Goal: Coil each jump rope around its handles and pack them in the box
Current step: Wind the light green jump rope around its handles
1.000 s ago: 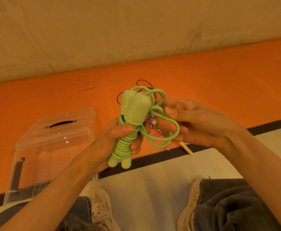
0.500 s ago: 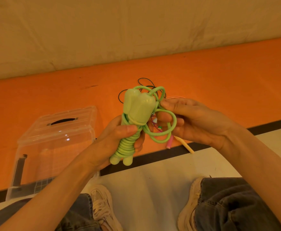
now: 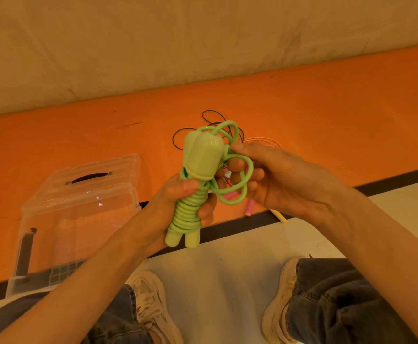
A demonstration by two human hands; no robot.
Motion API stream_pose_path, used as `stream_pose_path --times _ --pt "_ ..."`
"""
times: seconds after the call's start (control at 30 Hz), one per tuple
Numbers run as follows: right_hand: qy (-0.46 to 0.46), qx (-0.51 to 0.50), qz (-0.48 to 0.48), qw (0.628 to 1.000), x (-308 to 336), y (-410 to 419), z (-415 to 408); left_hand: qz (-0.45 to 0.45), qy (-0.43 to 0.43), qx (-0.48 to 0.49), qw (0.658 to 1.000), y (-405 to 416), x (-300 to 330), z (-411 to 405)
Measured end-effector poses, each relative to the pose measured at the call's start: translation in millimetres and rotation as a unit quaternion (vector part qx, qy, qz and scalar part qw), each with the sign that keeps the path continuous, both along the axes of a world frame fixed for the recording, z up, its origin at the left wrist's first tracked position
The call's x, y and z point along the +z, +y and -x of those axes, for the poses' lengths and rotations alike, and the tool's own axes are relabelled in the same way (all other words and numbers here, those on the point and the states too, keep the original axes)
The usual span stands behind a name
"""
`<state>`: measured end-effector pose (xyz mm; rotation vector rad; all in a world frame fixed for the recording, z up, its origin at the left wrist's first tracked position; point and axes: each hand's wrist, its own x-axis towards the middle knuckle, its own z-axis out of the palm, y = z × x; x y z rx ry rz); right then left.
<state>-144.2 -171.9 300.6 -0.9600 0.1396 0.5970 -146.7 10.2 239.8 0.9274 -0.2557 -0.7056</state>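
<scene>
My left hand grips the two handles of a light green jump rope, held upright side by side, thumb across the tight coils wound round their lower half. My right hand pinches the loose green rope end, whose loops hang between the hands. A clear plastic box with a lid and black handle stands on the floor to the left. Behind my hands lie more ropes in a heap: a thin dark one, a pink handle and a pale one.
I sit on the floor with both knees in jeans and pale sneakers at the bottom of the view. An orange floor band runs in front of me, with a black line and a white area nearer. A beige wall is behind.
The green loose loops have shrunk and drawn closer to the handles. My right hand has moved in towards the handles; my left hand keeps its grip, bundle slightly higher.
</scene>
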Motion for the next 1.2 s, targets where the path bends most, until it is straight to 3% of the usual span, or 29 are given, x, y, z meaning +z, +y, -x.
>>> stream_pose_path --times 0.13,0.23,0.4,0.5,0.6,0.73,0.9,1.1,1.2 --pt "-0.011 0.066 -0.041 0.997 1.3 -3.2 1.3 0.077 0.021 -0.053 0.995 0.2 0.2 -1.2" --pt "-0.006 0.063 -0.032 0.997 1.7 -1.9 1.9 0.085 0.025 -0.064 0.994 0.7 0.6 -0.3" --pt "-0.092 0.014 0.151 0.984 -2.5 1.9 3.2 -0.069 -0.048 0.013 0.996 3.1 0.6 0.5" --pt "-0.137 -0.036 0.244 0.959 -9.2 5.5 6.4 -0.191 -0.134 0.053 0.971 4.2 6.5 1.5" --pt "-0.167 -0.069 0.289 0.940 -12.0 6.9 7.3 -0.247 -0.223 0.040 0.942 2.0 16.3 3.1" --pt "-0.189 0.041 0.361 0.912 -9.0 -7.6 3.7 -0.273 -0.303 0.036 0.913 0.0 19.5 4.0" --pt "-0.192 0.142 0.303 0.923 -3.6 -21.8 3.3 -0.281 -0.312 0.035 0.907 0.7 24.1 6.8" --pt "-0.193 0.170 0.339 0.905 -7.7 -22.8 9.9 -0.327 -0.354 0.018 0.876 -0.1 21.3 10.8" --pt "-0.152 0.164 0.282 0.933 -13.5 -24.8 6.6 -0.337 -0.356 0.022 0.871 1.6 20.9 9.2"
